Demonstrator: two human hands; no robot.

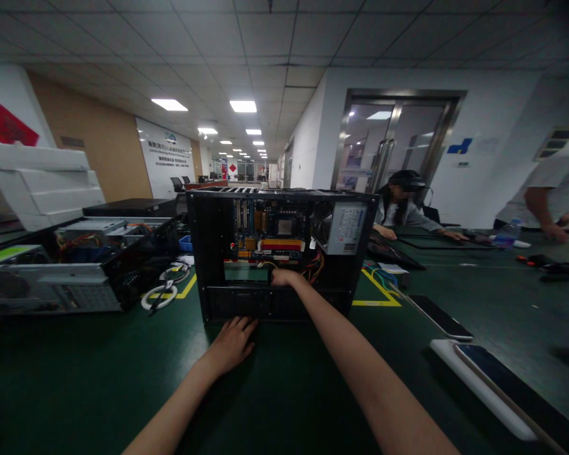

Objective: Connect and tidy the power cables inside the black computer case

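Note:
A black computer case (279, 302) stands on the green table in front of me, its side open towards me. Inside it are a motherboard (277, 218) with red and yellow slots and a silver power supply (348, 229) at upper right. My right hand (283, 277) reaches in below the motherboard, fingers curled. Whatever it grips is hidden by the hand and dark interior. Thin coloured cables (317, 268) hang just right of it. My left hand (234, 344) lies on the table, fingers spread, their tips at the case's lower front edge.
Another opened computer case (76, 284) lies at left, beside a coiled white cable (159, 297). Yellow tape (377, 303) marks the table. Phones (440, 316) and a white slab-like object (478, 385) lie at right. A co-worker (408, 212) sits behind; another person stands far right.

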